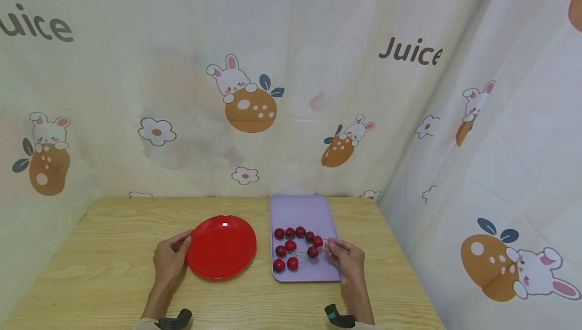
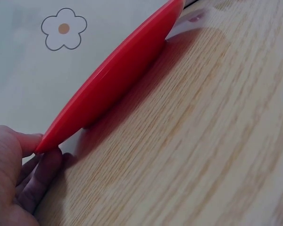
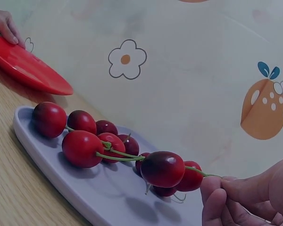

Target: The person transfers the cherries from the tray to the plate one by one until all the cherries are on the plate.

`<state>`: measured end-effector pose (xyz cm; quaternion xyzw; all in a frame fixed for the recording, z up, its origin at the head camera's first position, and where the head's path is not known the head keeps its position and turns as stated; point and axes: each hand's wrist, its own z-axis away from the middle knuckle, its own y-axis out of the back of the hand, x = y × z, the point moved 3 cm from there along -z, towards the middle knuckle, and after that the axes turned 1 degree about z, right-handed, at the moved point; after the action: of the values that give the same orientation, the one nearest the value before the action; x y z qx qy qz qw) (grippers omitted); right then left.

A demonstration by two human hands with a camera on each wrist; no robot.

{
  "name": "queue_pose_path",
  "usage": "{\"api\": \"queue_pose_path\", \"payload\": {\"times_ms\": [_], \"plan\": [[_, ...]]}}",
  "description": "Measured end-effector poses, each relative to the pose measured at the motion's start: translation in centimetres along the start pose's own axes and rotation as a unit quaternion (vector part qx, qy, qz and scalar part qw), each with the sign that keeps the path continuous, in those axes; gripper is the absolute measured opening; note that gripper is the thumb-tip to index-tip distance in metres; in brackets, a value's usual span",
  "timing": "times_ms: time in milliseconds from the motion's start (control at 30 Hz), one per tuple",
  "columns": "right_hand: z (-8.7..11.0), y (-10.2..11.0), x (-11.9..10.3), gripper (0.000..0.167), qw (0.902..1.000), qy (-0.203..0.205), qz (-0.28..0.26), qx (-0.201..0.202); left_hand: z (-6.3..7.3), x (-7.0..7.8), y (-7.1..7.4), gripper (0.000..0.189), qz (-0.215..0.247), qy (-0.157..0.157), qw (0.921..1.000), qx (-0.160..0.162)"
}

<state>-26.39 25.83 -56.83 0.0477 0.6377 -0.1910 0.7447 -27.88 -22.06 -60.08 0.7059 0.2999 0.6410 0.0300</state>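
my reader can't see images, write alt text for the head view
A person's right hand holds a cherry by its stem at a purple tray of cherries, while the left hand grips a red plate's edge. Pale cloth printed with rabbits, fruit and flowers hangs behind the wooden table.

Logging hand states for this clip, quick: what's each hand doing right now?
Left hand: closed, pinching the plate by its rim.
Right hand: closed, pinching a cherry by its stem.
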Motion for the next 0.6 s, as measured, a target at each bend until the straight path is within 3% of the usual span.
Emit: {"api": "queue_pose_path", "payload": {"times_ms": [600], "plan": [[0.13, -0.27, 0.3, 0.033, 0.9999, -0.002, -0.015, -0.006, -0.06, -0.02, 0.16, 0.028, -0.005, 0.002, 1.0, -0.009]]}}
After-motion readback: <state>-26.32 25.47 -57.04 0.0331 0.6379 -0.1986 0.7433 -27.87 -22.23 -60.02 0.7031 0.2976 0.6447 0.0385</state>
